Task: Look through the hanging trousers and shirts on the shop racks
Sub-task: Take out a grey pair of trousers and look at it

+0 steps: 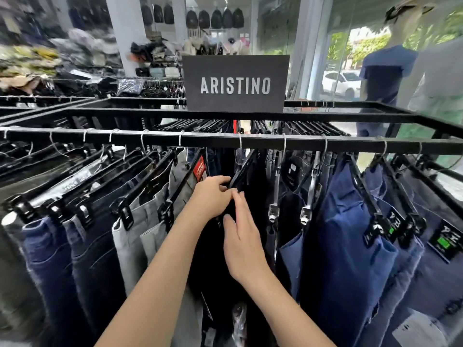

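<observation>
The right hand (241, 236) lies flat with straight fingers against black trousers (253, 196) mid-rail (250, 141), the left hand (213, 196) curls round their hanger, so browsing looks partway, with jeans either side and any shirts unchecked.

**Readable text on the rack**

The dark sign (235, 83) standing on top of the black rack (225, 141) reads "ARISTINO" in pale capitals. Left of the sign and lower, a black hanger (75, 170) carries the same word, very small. Other tags are too blurred.
</observation>
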Tool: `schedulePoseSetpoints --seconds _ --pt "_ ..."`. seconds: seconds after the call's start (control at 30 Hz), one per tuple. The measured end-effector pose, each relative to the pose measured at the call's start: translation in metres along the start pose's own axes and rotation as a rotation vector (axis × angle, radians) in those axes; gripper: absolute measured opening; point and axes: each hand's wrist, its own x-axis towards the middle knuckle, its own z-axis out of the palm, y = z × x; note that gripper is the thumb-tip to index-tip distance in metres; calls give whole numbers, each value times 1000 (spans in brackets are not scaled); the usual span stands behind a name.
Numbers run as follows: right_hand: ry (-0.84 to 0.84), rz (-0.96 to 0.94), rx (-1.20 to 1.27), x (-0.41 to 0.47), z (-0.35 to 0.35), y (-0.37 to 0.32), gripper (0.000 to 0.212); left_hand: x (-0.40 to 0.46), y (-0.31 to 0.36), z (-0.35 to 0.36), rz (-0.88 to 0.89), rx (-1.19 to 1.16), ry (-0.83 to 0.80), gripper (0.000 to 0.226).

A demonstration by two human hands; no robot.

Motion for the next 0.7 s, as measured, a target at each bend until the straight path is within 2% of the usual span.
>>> schedulePoseSetpoints --seconds 0.03,0.13,0.17,0.27,0.33,0.43,0.53,0.7 --pt "21 -14 8 2 0 0 55 -4 -1 -5 24 60 52 42" --pt "79 -44 9 7 -1 -1 52 -20 -9 -33 163 196 346 40" --pt "93 -46 8 8 -2 -1 50 -25 -14 -43 172 215 379 42" --pt "127 -130 -34 13 -1 -8 38 -32 -40 -61 48 266 220 58" --pt "122 -218 -97 15 5 -15 28 -37 -59 -64 -47 214 139 63" --pt "99 -279 -223 15 10 -20 19 -47 -79 -69 -75 134 220 49" --pt "122 -263 -318 12 3 -18 17 -50 -94 -78 -48 130 308 39" --pt "114 -123 -474 8 -11 -21 21 -45 -105 -88 -30 115 292 35"
